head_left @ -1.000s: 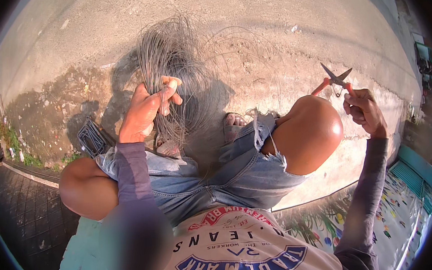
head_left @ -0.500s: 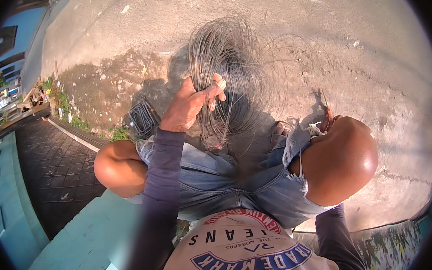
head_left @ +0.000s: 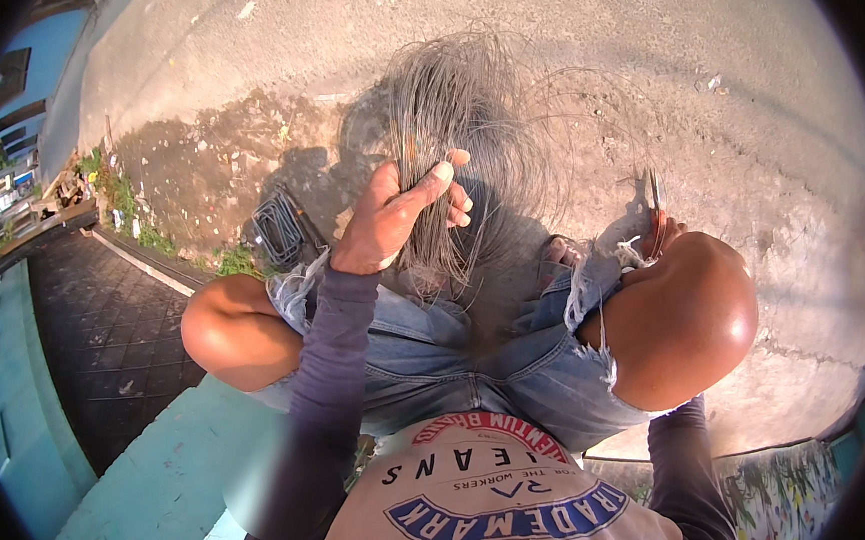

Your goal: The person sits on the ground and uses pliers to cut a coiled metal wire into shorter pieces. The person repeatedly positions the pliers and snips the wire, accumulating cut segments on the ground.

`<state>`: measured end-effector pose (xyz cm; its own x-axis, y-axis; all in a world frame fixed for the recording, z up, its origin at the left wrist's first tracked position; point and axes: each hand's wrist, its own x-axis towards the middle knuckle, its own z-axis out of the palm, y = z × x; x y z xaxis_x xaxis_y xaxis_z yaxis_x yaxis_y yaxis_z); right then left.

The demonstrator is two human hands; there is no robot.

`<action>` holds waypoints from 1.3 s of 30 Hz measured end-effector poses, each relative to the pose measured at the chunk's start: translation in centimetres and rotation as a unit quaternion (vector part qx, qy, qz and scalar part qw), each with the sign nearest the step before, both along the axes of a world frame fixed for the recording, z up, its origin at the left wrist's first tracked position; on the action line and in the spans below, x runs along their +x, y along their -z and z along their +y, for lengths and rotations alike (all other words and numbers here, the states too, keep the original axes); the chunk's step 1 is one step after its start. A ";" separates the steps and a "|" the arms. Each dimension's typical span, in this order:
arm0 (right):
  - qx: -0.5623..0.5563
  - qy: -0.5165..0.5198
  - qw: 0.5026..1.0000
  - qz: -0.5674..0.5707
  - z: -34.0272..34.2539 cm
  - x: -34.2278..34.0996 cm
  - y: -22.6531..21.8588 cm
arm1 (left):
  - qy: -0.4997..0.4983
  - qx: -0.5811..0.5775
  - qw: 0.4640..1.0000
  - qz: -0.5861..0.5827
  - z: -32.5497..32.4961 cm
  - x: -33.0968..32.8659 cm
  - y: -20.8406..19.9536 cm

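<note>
While the right hand (head_left: 663,239) is hiding behind the knee (head_left: 679,318), grip unclear, the left hand (head_left: 398,212) is clutching a wire bundle (head_left: 461,97) above the concrete (head_left: 741,98).

My left hand (head_left: 393,212) grips a bundle of thin wires (head_left: 463,127). Scissors (head_left: 656,209) rise from my right hand (head_left: 666,239), mostly hidden behind my knee.

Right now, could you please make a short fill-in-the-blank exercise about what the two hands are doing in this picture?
1. The left hand has its grip on a bundle of thin grey ____.
2. The right hand shows just past the right ____.
3. The tool in the right hand points up over the bare ____ ground.
4. The person wears torn ____ denim shorts.

Missing words: wires; knee; concrete; blue
</note>
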<state>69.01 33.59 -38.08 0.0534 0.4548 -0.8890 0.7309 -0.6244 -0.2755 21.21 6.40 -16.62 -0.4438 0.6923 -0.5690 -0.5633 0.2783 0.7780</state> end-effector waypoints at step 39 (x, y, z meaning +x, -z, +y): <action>0.195 -0.455 0.809 0.317 -7.3 -33.3 -29.7 | -0.128 -0.018 0.992 -0.014 -1.6 2.3 1.7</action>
<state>35.72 26.27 -8.37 -0.8716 0.3025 -0.3858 0.4738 0.3174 -0.8215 23.53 4.84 -18.32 -0.5853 0.5381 -0.6066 -0.6406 0.1517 0.7527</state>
